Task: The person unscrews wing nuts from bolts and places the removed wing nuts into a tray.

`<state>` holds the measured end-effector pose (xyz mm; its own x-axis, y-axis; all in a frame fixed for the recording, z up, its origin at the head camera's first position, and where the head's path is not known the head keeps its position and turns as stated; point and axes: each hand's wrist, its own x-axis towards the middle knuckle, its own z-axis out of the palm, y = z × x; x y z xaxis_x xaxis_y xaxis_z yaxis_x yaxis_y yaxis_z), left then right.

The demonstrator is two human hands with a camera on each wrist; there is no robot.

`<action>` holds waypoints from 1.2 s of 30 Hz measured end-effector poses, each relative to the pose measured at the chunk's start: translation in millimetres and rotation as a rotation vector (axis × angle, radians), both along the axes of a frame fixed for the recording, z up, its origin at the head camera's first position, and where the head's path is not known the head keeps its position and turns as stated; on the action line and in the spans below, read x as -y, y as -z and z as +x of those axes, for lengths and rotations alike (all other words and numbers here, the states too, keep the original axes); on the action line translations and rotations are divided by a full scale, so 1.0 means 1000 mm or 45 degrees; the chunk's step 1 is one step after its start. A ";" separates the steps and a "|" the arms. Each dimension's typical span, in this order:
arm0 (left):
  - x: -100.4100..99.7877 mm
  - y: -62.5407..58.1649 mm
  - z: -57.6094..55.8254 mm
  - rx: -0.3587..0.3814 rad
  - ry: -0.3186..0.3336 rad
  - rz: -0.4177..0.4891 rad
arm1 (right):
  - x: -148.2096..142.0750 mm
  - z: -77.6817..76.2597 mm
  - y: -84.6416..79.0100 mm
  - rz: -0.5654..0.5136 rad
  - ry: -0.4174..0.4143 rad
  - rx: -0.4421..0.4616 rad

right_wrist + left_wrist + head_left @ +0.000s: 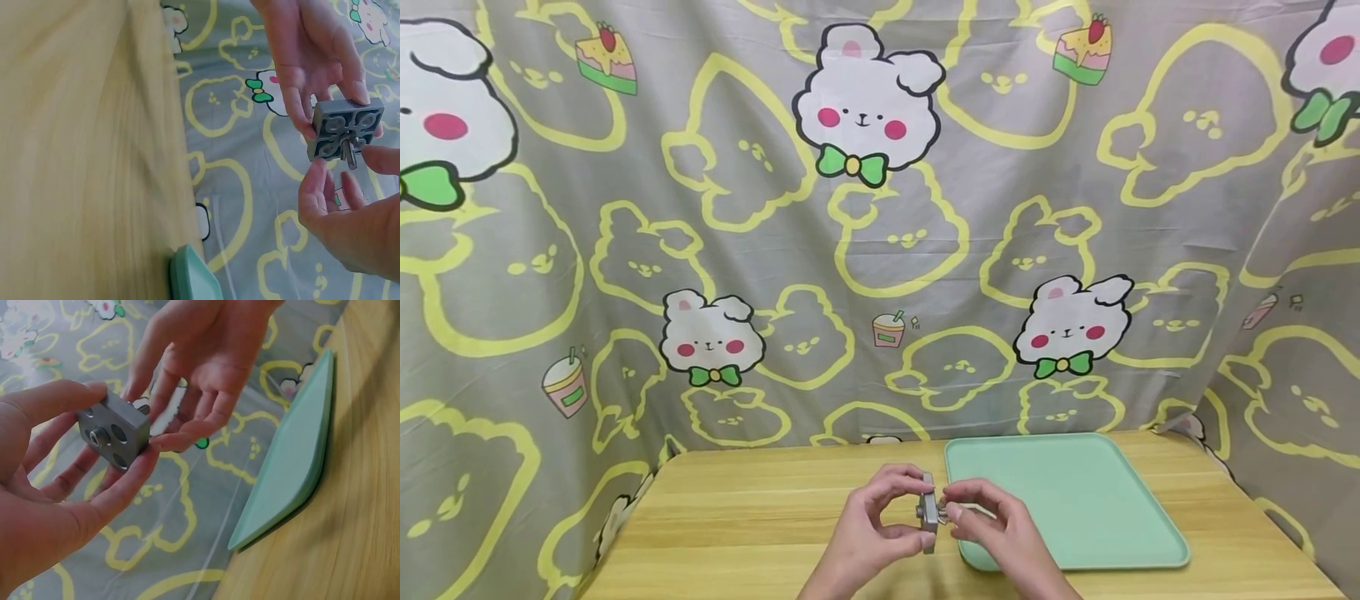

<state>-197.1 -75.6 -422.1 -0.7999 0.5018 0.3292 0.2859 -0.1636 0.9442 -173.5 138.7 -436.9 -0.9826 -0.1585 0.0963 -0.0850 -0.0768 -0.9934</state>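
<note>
Pinching a grey block [108, 430], left grip [867, 527] hides some edges (right grip [1002, 521]: hold unclear).

A mint-green rectangular tray [1075, 500] with rounded corners lies on the right of a light wood-grain table [760, 500]. Behind, a grey fabric curtain [850, 400] is printed with white bow-tied bunnies [861, 96], yellow outlines, pink drink cups [563, 387] and cake slices [606, 60].

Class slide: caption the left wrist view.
Left hand gripping a square grey block with a round metal bolt head showing, right hand beyond.
</note>
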 end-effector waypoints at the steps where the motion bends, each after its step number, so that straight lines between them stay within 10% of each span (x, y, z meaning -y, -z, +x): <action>1: 0.000 0.000 0.001 -0.016 0.000 -0.017 | -0.001 -0.001 0.001 -0.026 -0.030 0.062; 9: -0.006 0.002 0.004 -0.097 -0.012 -0.104 | -0.011 -0.005 0.011 -0.174 -0.271 0.228; 20: -0.009 0.003 0.004 -0.105 -0.028 -0.100 | -0.010 -0.004 0.005 -0.045 -0.166 0.100; 31: -0.005 0.007 -0.001 -0.021 -0.002 -0.032 | 0.001 0.001 0.006 0.218 0.009 -0.307; 36: -0.003 0.004 -0.002 0.018 0.002 0.009 | 0.006 0.000 0.013 0.354 0.134 -0.836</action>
